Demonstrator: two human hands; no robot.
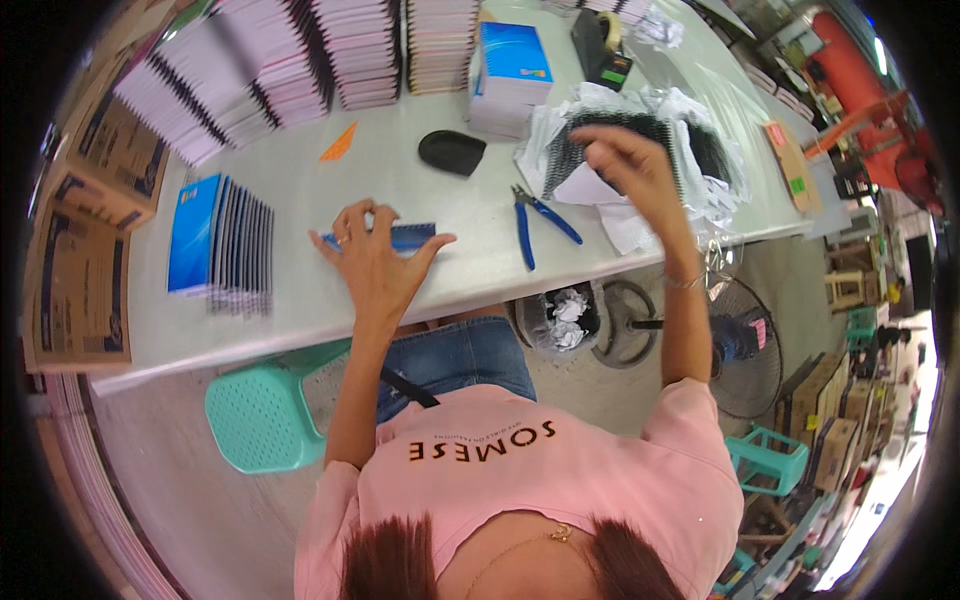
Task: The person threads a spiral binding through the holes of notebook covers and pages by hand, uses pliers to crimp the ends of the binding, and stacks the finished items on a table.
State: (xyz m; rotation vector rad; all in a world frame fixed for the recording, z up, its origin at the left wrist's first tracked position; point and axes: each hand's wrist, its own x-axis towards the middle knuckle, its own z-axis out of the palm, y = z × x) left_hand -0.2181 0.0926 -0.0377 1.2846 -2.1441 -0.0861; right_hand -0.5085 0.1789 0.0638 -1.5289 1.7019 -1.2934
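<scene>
My left hand point(380, 243) spreads over a small blue notebook point(412, 237) on the table, with thumb and fingers reaching toward its two ends. Much of the notebook is covered by the hand. My right hand point(632, 168) is raised at the right, slightly blurred, with bent fingers and no object visible in them. Below it lies a heap of black wire binding combs point(655, 130) with crumpled white paper and plastic. Blue-handled cutting pliers point(540, 225) rest with their handles apart between the hands. A rounded black object point(452, 152) sits beyond them.
Tall stacks of spiral notebooks point(365, 50) line the far edge. A row of blue-covered notebooks point(222, 240) stands at left beside cartons point(85, 285). Another notebook stack point(510, 85) and a tape dispenser point(602, 50) are behind. A waste bin point(548, 335) and fan point(745, 345) stand below.
</scene>
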